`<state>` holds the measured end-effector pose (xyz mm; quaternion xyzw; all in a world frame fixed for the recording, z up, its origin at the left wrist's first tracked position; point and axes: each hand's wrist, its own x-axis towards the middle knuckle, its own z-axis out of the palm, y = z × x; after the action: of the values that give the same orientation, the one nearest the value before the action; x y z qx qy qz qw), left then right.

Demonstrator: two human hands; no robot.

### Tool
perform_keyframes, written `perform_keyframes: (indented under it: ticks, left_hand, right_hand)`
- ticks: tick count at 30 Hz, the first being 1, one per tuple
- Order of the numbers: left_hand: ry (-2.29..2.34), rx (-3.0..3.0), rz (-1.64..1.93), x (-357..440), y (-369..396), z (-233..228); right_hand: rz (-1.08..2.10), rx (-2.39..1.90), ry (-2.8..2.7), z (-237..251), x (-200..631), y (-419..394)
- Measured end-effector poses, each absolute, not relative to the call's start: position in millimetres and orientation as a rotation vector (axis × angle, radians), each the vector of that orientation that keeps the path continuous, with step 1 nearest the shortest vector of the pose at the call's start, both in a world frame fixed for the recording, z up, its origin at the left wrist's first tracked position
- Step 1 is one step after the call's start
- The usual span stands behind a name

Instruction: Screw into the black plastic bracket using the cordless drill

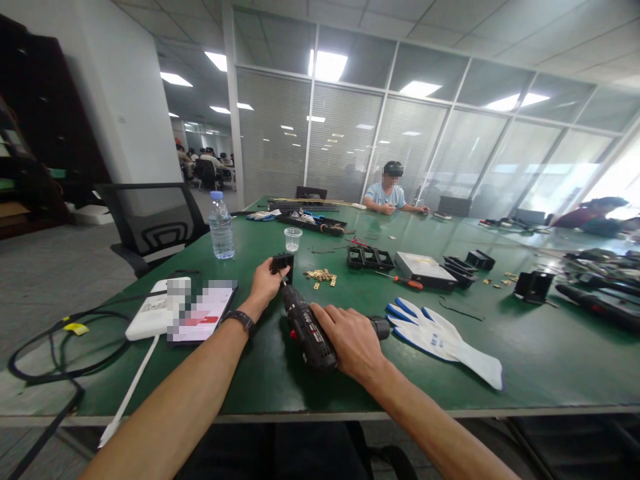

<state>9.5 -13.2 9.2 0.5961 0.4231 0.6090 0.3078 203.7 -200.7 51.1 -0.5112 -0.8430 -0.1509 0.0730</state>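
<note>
My right hand (353, 337) is wrapped round a black cordless drill (306, 327), which lies on its side with its nose aimed away and to the left. In my left hand (265, 283) is a small black plastic part (284, 264), held up off the green table (260, 373). The drill's bit reaches the near side of that part; whether it sits in a screw is too small to tell. Right of the part lies a loose pile of small brass-coloured plates (323, 277). A white work glove with blue fingertips (435, 333) lies right of my right hand.
A water bottle (221, 227) and a plastic cup (293, 239) stand beyond my left hand. Left lie a phone (207, 310), a white charger (155, 310) and cables. Rightward are a black frame (370, 259), a screwdriver (407, 283) and a silver box (425, 267). A person (387, 193) sits opposite.
</note>
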Motion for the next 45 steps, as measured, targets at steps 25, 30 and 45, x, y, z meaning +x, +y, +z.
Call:
perform_keyframes:
  ticks: [25,30,45]
  left_hand:
    - [1.115,1.563,1.599,10.3,-17.5,13.4]
    - [1.110,1.554,1.603,10.6,-19.5,15.0]
    - [1.106,1.537,1.602,11.5,-19.4,15.5]
  right_hand:
    - [-0.426,-1.562,-2.540,53.2,202.4,-201.3]
    - [-0.409,-1.603,-2.547,54.9,201.4,-202.6]
    - [-0.435,-1.552,-2.520,50.2,203.0,-200.4]
